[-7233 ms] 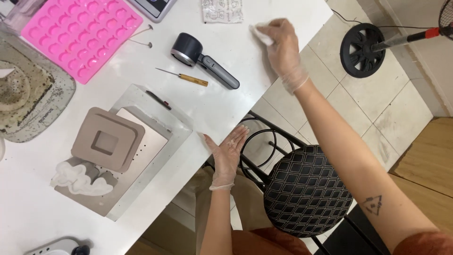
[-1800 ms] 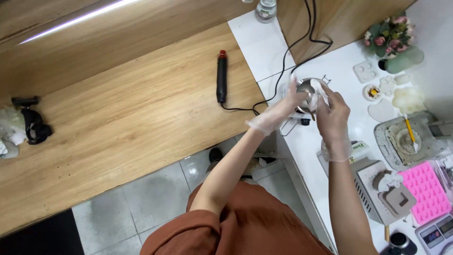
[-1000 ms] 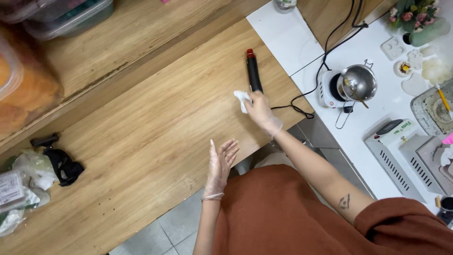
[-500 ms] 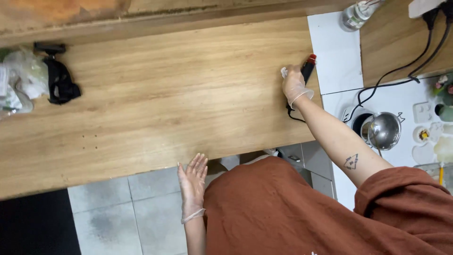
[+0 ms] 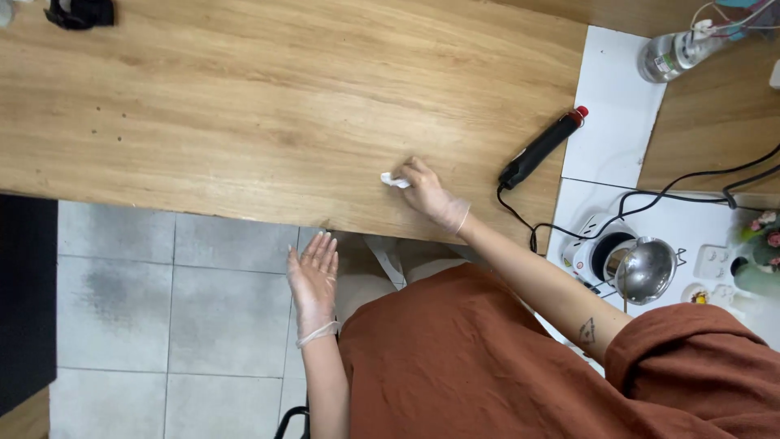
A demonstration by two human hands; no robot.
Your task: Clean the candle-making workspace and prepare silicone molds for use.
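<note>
My right hand [image 5: 429,193], in a thin clear glove, presses a small white wipe [image 5: 395,180] onto the wooden table [image 5: 244,114] close to its near edge. My left hand [image 5: 314,276], gloved too, hangs flat with fingers spread just below the table edge, over the grey tiled floor, and holds nothing. A black corded tool with a red tip [image 5: 543,147] lies on the wood to the right of my right hand, apart from it.
A white counter [image 5: 613,106] joins the wood on the right, with a small white appliance holding a steel pot [image 5: 630,262], black cables [image 5: 699,183] and a bottle [image 5: 674,53]. A black object [image 5: 80,12] lies at the table's far left.
The view has swung from the white counter to the wooden table. My right hand with the wipe has moved left along the wood, away from the black tool. The left hand stays open below the edge.
</note>
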